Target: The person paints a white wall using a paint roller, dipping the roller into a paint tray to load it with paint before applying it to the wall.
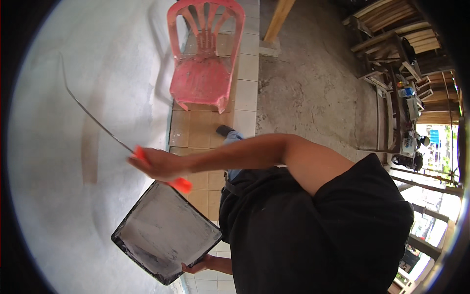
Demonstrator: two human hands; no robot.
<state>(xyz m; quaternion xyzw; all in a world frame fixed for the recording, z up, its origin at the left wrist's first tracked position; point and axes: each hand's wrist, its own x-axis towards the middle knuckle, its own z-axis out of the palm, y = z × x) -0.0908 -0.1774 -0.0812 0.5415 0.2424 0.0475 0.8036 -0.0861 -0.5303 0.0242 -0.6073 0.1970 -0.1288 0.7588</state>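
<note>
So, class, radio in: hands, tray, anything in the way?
Right hand gripping orange-handled metal tool. Left hand holding black-rimmed tray, grey smears inside. Red plastic chair standing beside wall, possible obstruction.

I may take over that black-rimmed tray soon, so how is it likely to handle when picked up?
The tray is probably fairly stiff, since its sides look nearly straight with the left hand at one edge. It may tip if grabbed off-centre, being broad and shallow. The grey smears across it might make it slippery.
</note>
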